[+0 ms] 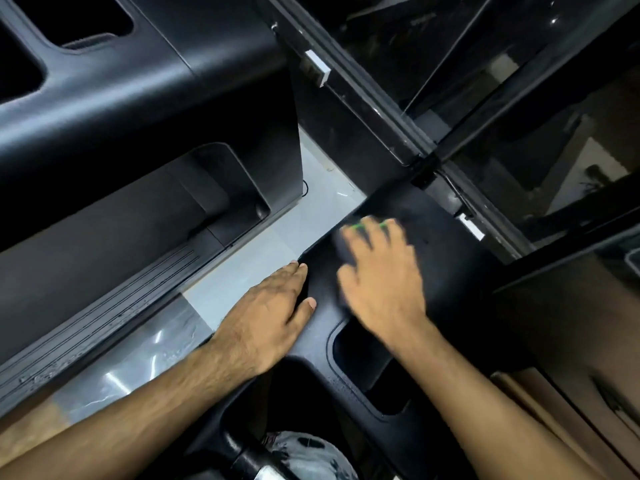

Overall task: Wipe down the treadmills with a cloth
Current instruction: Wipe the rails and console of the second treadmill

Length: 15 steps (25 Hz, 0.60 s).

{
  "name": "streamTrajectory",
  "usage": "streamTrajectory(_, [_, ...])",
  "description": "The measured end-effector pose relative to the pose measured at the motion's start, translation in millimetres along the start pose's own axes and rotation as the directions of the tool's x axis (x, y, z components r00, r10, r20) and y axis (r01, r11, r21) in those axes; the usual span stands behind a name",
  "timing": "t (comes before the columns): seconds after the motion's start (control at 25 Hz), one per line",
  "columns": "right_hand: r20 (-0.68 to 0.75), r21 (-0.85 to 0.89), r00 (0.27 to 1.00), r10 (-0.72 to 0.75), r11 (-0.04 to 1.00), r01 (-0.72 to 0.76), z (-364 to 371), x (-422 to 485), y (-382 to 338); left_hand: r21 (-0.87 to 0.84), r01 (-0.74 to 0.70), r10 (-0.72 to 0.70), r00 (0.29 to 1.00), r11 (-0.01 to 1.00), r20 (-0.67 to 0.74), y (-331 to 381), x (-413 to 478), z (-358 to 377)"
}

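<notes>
Fingers [301, 268] of the left hand [268, 313] lie straight and together, flat on the matte black treadmill console [446, 258] edge. Beyond, the blurred right hand [377, 271] presses spread fingers on a dark, green-edged cloth [346, 244] against that grainy plastic. Farther left stands a second ribbed treadmill [104, 237].

Dim, wide-angle view with bent edges; glare on the pale floor [145, 344], right hand [381, 271] motion-blurred.
</notes>
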State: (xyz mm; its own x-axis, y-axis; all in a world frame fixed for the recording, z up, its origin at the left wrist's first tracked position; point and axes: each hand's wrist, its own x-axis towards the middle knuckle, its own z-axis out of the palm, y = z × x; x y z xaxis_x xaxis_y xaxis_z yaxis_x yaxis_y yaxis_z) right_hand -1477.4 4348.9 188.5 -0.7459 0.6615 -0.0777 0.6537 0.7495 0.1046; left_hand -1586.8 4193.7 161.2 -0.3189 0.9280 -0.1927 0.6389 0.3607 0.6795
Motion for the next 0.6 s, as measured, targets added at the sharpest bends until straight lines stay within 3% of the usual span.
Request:
streamTrajectory(0.04, [0.053, -0.013, 0.986, -0.16, 0.987, 0.161, 4.5, -8.2, -0.2, 0.006, -0.006, 0.006, 1.0, 1.0, -0.007, 1.3, 2.9, 0.5])
streamTrajectory(0.08, [0.084, -0.008, 0.971, -0.225, 0.974, 0.227, 3.4, -1.5, 9.5, 0.008, -0.014, 0.014, 1.0, 1.0, -0.013, 1.7, 5.7, 0.9])
streamTrajectory(0.12, [0.081, 0.039, 0.99, -0.119, 0.992, 0.116, 0.6, 18.5, 27.4, 0.008, -0.025, 0.025, 1.0, 1.0, -0.015, 0.9, 9.7, 1.7])
streamTrajectory(0.16, [0.037, 0.093, 0.994, 0.101, 0.99, -0.104, -4.4, 35.7, 38.1, 0.01, -0.032, 0.032, 0.999, 0.999, -0.009, 0.1, 13.2, 2.3])
streamTrajectory(0.2, [0.033, 0.085, 0.96, 0.277, 0.957, -0.278, -7.4, 45.1, 39.2, 0.01, -0.035, 0.035, 0.999, 0.999, 0.002, -0.1, 16.2, 2.5])
streamTrajectory(0.24, [-0.014, 0.055, 0.958, 0.286, 0.957, -0.285, -5.3, 46.8, 33.0, 0.006, -0.036, 0.036, 0.999, 0.999, 0.015, 0.7, 19.1, 2.4])
streamTrajectory(0.28, [-0.037, 0.014, 0.992, 0.122, 0.992, -0.122, 1.5, 40.5, 19.5, 0.002, -0.039, 0.039, 0.999, 0.999, 0.02, 1.1, 22.6, 2.4])
streamTrajectory(0.32, [0.029, 0.004, 0.997, -0.071, 0.997, 0.071, 7.3, 28.2, 9.6, 0.0, -0.045, 0.045, 0.999, 0.999, 0.02, 1.2, 26.1, 3.1])
streamTrajectory(0.36, [0.047, 0.008, 0.984, -0.171, 0.985, 0.17, 9.7, 25.2, 13.3, -0.001, -0.055, 0.055, 0.998, 0.998, 0.014, 0.6, 29.6, 3.8])
streamTrajectory(0.4, [0.067, 0.049, 0.991, -0.113, 0.993, 0.11, 7.0, 38.1, 28.4, -0.004, -0.067, 0.067, 0.998, 0.998, 0.01, -0.3, 33.4, 4.4])
streamTrajectory(0.44, [0.01, 0.118, 0.995, 0.101, 0.988, -0.101, 3.6, 56.5, 45.0, -0.009, -0.074, 0.074, 0.997, 0.997, 0.009, -1.2, 37.1, 5.0])
streamTrajectory(0.48, [0.001, 0.131, 0.952, 0.305, 0.944, -0.303, -0.4, 67.9, 51.6, -0.013, -0.076, 0.077, 0.997, 0.997, 0.014, -1.4, 40.2, 5.0])
streamTrajectory(0.52, [-0.004, 0.104, 0.919, 0.395, 0.914, -0.392, -0.4, 71.3, 49.7, -0.018, -0.079, 0.079, 0.997, 0.997, 0.025, -1.1, 42.5, 5.0])
streamTrajectory(0.56, [-0.024, 0.086, 0.95, 0.313, 0.947, -0.31, 1.8, 69.8, 40.2, -0.024, -0.081, 0.082, 0.996, 0.996, 0.034, 0.2, 45.2, 4.6])
streamTrajectory(0.6, [-0.01, 0.082, 0.992, 0.128, 0.989, -0.127, 8.2, 61.5, 29.5, -0.026, -0.085, 0.086, 0.996, 0.996, 0.035, 1.3, 48.2, 5.0])
